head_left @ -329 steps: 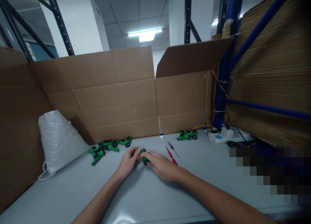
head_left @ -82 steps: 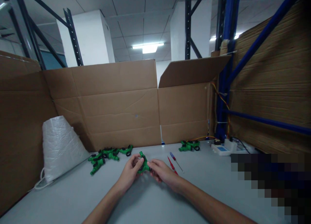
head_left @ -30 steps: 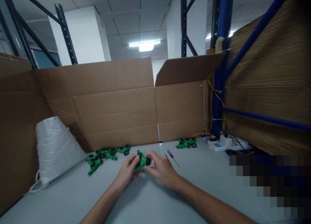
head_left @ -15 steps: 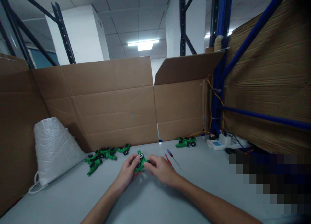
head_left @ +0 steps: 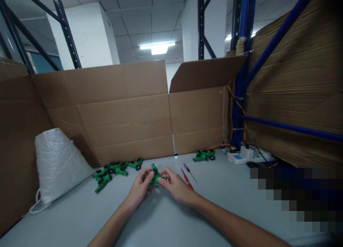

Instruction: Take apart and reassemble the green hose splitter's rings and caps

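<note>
Above the table, between both hands, is a small green toy vehicle (head_left: pixel 154 178) with black parts. My left hand (head_left: pixel 142 182) is closed on its left side, thumb on the front. My right hand (head_left: pixel 174 184) pinches its right side with thumb and fingers, which hide part of it. Just beyond my right hand lie a red pen-like tool (head_left: pixel 187 178) and a screwdriver (head_left: pixel 190 173) with a blue and red handle.
Several similar green toy vehicles (head_left: pixel 118 167) lie in a cluster at the back left. Another green toy vehicle (head_left: pixel 204 155) stands at the back right, near a white power strip (head_left: pixel 238 157). A white padded bag (head_left: pixel 60 168) leans at the left. Cardboard walls (head_left: pixel 128 122) border the table (head_left: pixel 160 225).
My right hand has shifted slightly left and its fingers have moved on the toy, which has turned a little. More of the red tool shows now. The view has moved slightly.
</note>
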Available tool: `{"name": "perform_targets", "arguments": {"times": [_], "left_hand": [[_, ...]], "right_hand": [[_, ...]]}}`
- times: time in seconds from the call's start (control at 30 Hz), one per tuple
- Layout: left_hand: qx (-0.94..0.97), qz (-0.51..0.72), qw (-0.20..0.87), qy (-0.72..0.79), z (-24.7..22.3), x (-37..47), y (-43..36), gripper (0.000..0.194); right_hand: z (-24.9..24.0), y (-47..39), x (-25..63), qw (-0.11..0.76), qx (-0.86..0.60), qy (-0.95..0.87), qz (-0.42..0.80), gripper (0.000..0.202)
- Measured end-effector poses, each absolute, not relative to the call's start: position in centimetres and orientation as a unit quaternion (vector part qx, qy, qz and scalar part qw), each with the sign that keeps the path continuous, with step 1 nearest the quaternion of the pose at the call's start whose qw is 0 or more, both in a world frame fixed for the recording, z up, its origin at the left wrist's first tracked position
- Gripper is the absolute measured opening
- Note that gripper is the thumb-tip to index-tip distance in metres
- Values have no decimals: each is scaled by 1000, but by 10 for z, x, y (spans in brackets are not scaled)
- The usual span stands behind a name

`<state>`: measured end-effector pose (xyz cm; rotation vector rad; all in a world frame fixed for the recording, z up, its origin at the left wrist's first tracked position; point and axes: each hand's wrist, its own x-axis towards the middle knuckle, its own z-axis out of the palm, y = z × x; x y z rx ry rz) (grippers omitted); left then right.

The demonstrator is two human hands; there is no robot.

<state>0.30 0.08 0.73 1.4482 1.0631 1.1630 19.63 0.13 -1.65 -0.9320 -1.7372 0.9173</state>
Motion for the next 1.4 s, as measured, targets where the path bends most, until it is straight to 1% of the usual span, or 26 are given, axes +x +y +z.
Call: {"name": "perform_targets", "arguments": {"times": [0.2, 0.4, 0.53, 0.77, 0.93, 1.1, 1.17, 1.27, 1.4], "left_hand": [[600, 476, 473, 435, 6, 1, 4, 65], [597, 472, 472, 445, 7, 1, 4, 70], [592, 470, 484, 440, 7, 1, 3, 68], [549, 484, 523, 436, 7, -3, 4, 67], [538, 495, 563, 384, 9, -1, 3, 63], [539, 484, 591, 355, 15, 0, -1, 63], [564, 474, 580, 348, 14, -1, -3, 65], [606, 468, 537, 354, 11, -1, -2, 68], [620, 470, 502, 378, 7, 0, 2, 60]], "right_hand": [[-4, -9, 201, 440, -399, -747, 297, 25], [-2, -11, 203, 416, -401, -782, 234, 14], [1, -12, 204, 409, -403, -790, 215, 13], [0, -11, 202, 402, -414, -787, 219, 12], [-6, -6, 201, 398, -427, -780, 227, 14], [-6, -6, 201, 413, -423, -770, 240, 18], [-6, -5, 201, 420, -416, -760, 270, 19], [-8, -3, 199, 435, -401, -737, 326, 24], [-12, 0, 197, 449, -382, -717, 371, 31]]}}
